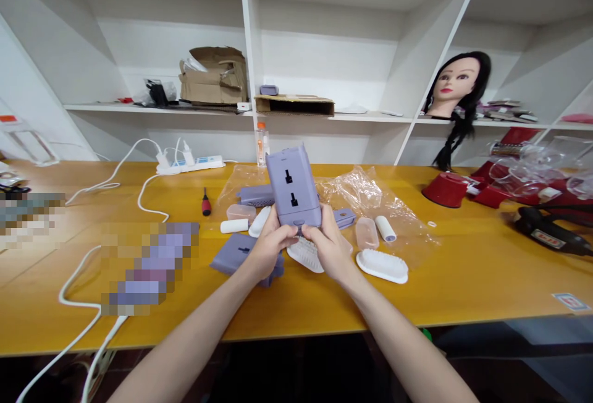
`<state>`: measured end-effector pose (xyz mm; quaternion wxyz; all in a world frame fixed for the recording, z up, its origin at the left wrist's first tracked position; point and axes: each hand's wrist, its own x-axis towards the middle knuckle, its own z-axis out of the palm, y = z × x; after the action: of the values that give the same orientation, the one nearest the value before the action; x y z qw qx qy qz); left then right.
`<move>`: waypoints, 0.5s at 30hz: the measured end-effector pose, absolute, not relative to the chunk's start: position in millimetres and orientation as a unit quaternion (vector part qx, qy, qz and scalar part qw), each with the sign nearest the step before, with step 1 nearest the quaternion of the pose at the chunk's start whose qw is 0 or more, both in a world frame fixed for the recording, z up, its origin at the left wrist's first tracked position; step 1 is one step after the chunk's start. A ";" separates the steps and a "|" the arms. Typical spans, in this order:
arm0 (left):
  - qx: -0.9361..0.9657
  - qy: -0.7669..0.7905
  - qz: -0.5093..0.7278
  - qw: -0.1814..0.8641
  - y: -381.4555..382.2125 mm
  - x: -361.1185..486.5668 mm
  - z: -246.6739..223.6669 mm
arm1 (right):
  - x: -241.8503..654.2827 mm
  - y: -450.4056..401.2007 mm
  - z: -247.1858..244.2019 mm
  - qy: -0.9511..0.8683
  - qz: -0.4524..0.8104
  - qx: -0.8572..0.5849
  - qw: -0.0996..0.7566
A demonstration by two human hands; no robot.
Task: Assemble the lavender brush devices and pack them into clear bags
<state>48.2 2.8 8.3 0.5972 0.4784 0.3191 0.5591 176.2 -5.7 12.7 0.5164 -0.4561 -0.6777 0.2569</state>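
Note:
A purple plastic housing (296,183) with two black slotted cutouts is held up above the table. My left hand (273,243) grips its lower left corner, thumb on the bottom edge. On the lower right, my right hand (327,243) holds it the same way, and the two thumbs nearly meet. Behind and below the hands lie another purple housing part (231,251), a white bristled piece (306,253), a white oval tray-like part (382,265), white cylinders (385,229) and a clear pinkish cup (367,233). The fingers behind the housing are hidden.
Clear plastic film (361,186) spreads under the parts on the wooden table (463,279). A screwdriver (206,203) lies to the left, near a power strip (197,165) with white cables. At right are red appliances (447,190) and a black tool (551,233). Shelves rise behind.

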 end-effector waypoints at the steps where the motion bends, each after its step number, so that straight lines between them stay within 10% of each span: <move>1: 0.478 0.320 0.576 0.581 4.7 47.5 6.7 | 175.9 -7.3 12.5 -0.688 0.231 -0.463 0.509; 15: 0.561 0.307 0.590 0.492 4.0 46.9 6.8 | 171.6 -1.0 14.1 -0.555 0.530 -0.331 0.550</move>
<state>46.9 4.0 6.8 0.4924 0.5613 0.3066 0.5903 171.6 -1.0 14.1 0.5499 -0.3308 -0.5546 0.5297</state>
